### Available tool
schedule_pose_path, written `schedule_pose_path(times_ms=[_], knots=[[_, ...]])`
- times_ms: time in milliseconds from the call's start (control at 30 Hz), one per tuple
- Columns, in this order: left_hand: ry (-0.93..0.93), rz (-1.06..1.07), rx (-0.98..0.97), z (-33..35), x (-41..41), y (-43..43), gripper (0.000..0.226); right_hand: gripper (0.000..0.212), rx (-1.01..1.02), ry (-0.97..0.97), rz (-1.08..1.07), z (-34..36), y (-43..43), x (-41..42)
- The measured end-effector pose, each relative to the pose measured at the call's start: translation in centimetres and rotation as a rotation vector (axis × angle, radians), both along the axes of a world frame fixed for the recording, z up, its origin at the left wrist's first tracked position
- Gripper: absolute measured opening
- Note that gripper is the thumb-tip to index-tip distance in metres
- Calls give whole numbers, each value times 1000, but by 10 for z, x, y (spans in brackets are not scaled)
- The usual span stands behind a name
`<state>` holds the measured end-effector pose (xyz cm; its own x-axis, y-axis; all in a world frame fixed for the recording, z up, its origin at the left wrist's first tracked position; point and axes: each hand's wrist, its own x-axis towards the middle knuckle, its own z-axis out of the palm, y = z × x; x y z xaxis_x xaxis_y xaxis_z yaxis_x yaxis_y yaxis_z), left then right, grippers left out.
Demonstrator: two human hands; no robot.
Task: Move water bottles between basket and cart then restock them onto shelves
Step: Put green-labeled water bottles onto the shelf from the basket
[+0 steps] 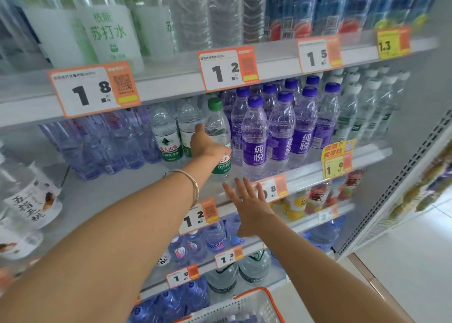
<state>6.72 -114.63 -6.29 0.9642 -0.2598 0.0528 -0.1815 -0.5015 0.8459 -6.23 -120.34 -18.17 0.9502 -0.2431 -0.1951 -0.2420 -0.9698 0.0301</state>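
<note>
Looking along the middle shelf (117, 185), I see the green-capped bottle (218, 123) standing upright near its front edge, inside the grip of my left hand (207, 148). The fingers curl round the lower half of the body from its left side, one digit pointing up along the clear plastic, and the palm hides part of the label. Just right of those fingers, beside the bottle, stands the block of purple-capped bottles (281, 132). To their left and a little behind are two more green-labelled bottles (167, 139).

The held bottle is clear and filled with water, with a green screw cap and a green-and-white label carrying red characters. I cannot tell whether its base rests on the shelf.

My left arm reaches up from the lower left, nearly straight, with a thin silver bracelet (195, 184) at the wrist. My right hand (248, 206) hovers lower, below the bottle and in front of the price strip, fingers straight and spread, holding nothing. Well below both hands, an orange-rimmed basket (274, 303) shows at the bottom edge.
</note>
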Motion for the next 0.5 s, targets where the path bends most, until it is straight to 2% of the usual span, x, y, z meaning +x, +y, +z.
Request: schedule_pose_path(times_ms=[500], knots=[[-35, 26, -40, -10, 15, -21, 88, 130, 3, -21, -2, 3, 3, -2]])
